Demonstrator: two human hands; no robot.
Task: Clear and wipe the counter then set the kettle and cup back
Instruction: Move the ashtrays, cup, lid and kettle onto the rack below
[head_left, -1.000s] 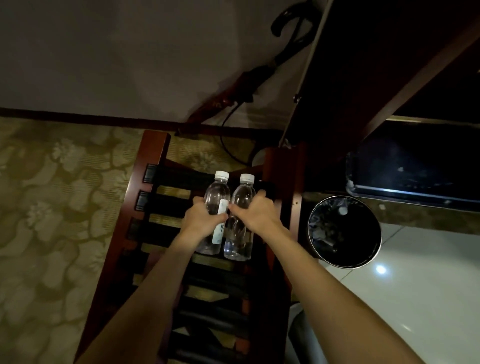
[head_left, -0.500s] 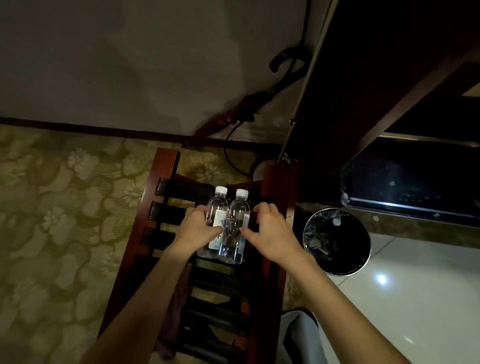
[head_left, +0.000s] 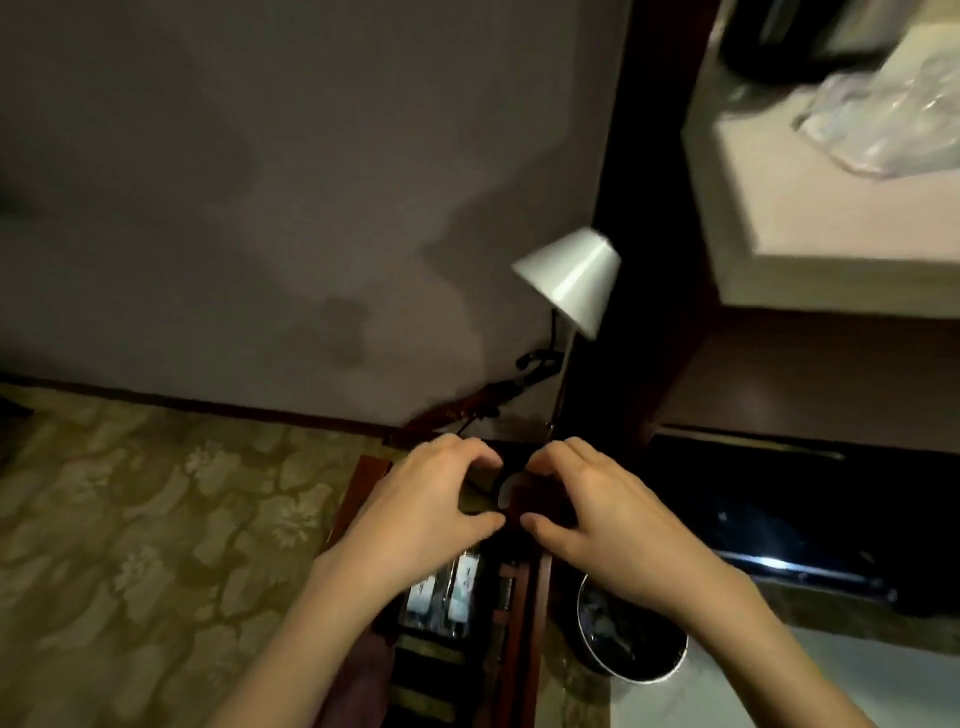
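While the view was dim and partly blurred, the main edges could still be made out. A slatted wooden rack was seen low in the frame, its right rail close beside a round waste bin with a pale rim; the bin stood on light floor tile, the rack on patterned carpet. To the left of the rack the carpet lay open as far as the skirting of a grey wall. To the right, room was closed off by a dark cabinet upright and a dark glossy shelf below it. A pale counter was noted at upper right, its near edge sharp-cornered, with a crumpled clear plastic bag lying on it. One white lamp shade stood near the cabinet upright.

Both hands were held out above the rack's far end, empty. The left hand and the right hand were each curled half-open — fingers and thumb arched toward one another, tips nearly meeting across a small gap. Nothing was seen to be gripped or touched.

Two water bottles were counted, upright side by side on the rack, just below the left wrist; only their labelled bodies showed. Kettle and cup could not be identified — the counter's far part was too blurred to tell.
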